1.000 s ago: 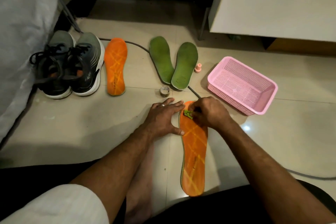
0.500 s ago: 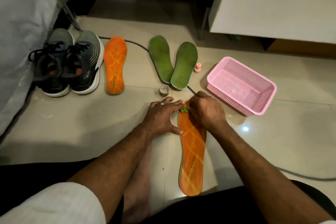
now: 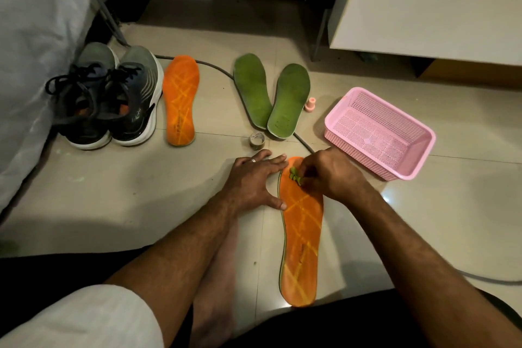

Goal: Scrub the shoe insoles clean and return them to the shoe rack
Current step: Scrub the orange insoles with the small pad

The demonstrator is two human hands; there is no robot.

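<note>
The near orange insole [image 3: 302, 234] lay flat on the floor tiles [image 3: 141, 192]. The right hand [image 3: 330, 175] pinched a small green scrubber [image 3: 295, 175] against its toe end; the left hand [image 3: 254, 181], fingers spread, pressed down beside its left edge, thumb touching

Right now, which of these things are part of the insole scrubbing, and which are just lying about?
In the job: near orange insole; green scrubber; left hand; right hand; far orange insole; green insoles.

Lying about: shoes; pink basket; tape roll; pink cap; cable.
</note>
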